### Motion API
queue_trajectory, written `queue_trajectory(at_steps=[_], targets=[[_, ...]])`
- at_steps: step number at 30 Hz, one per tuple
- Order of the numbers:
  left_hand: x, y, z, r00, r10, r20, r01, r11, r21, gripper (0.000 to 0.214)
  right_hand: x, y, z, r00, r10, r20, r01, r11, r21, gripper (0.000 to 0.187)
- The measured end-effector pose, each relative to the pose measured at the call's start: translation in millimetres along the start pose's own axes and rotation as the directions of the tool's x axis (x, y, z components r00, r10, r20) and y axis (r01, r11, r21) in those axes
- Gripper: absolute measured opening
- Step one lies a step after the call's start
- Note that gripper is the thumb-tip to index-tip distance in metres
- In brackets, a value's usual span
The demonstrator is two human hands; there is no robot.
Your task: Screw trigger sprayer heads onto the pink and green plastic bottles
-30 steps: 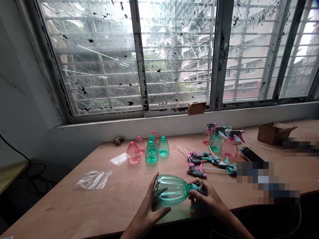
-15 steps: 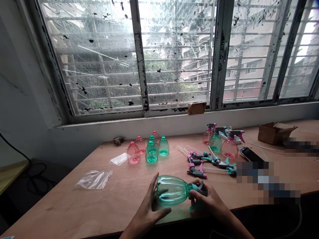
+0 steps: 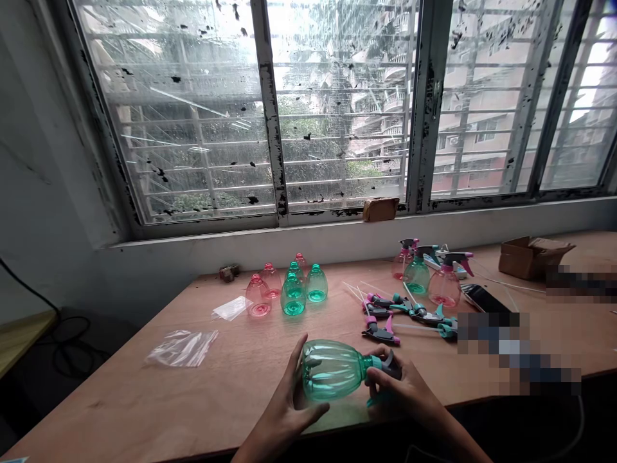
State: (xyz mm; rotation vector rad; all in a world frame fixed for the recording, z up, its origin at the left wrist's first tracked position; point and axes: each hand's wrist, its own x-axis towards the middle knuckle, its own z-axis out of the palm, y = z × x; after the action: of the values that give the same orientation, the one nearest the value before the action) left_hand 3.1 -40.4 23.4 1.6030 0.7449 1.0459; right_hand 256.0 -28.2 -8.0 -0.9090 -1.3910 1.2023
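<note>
A clear teal spray bottle (image 3: pixel 332 371) lies on its side just above the near edge of the wooden table (image 3: pixel 231 386). My left hand (image 3: pixel 284 405) cups its round base, fingers wrapped round it. My right hand (image 3: pixel 400 386) is closed on the dark grey trigger head (image 3: pixel 388 365) at the bottle's neck. Beyond my hands several loose trigger heads (image 3: pixel 385 315) with white tubes lie on the table.
Several empty pink and teal bottles (image 3: pixel 289 289) stand at mid-table. Three bottles with sprayers (image 3: pixel 427 273) stand at the right near a phone (image 3: pixel 484 299) and a cardboard box (image 3: pixel 527 256). Two plastic bags (image 3: pixel 183 347) lie at the left. A barred window fills the back.
The bottle has turned a little between my hands; both hands stay in the same place.
</note>
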Motion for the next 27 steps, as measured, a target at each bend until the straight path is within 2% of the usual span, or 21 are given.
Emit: queue_trajectory(at_steps=[4,7,9,15,18,22,27], targets=[[0.9,-6.3,-3.1,0.998,-0.051,-0.032,0.050,0.998,-0.034,0.105,-0.6,-1.0,0.5,1.000,-0.019,0.014,0.019,1.000,0.009,0.039],[2.8,-7.7,-5.3,0.996,-0.075,-0.046,0.074,0.996,-0.042,0.094,-1.3,-3.3,0.2,1.000,-0.018,0.021,0.018,1.000,0.010,0.038],[3.3,-6.1,-4.8,0.997,-0.071,-0.030,0.069,0.997,-0.044,0.091,-1.7,-4.2,0.0,1.000,-0.018,0.021,0.018,1.000,0.013,0.037],[-0.1,-1.7,0.0,1.000,0.004,-0.015,-0.005,0.998,-0.063,0.100,-3.7,-3.7,0.8,0.999,-0.021,0.026,0.020,0.999,0.033,0.035],[0.4,-2.4,-0.7,0.999,-0.023,-0.026,0.020,0.996,-0.087,0.101,-3.8,-2.9,0.7,0.999,-0.014,0.029,0.012,0.999,0.047,0.035],[3.3,-3.0,-2.5,0.999,-0.052,-0.011,0.051,0.995,-0.081,0.090,-1.8,0.5,-1.4,0.999,-0.014,0.047,0.012,0.999,0.044,0.036],[1.9,-4.6,-0.6,1.000,-0.010,-0.015,0.009,0.997,-0.077,0.100,-0.7,4.6,-2.6,0.999,-0.019,0.049,0.017,0.999,0.040,0.036]])
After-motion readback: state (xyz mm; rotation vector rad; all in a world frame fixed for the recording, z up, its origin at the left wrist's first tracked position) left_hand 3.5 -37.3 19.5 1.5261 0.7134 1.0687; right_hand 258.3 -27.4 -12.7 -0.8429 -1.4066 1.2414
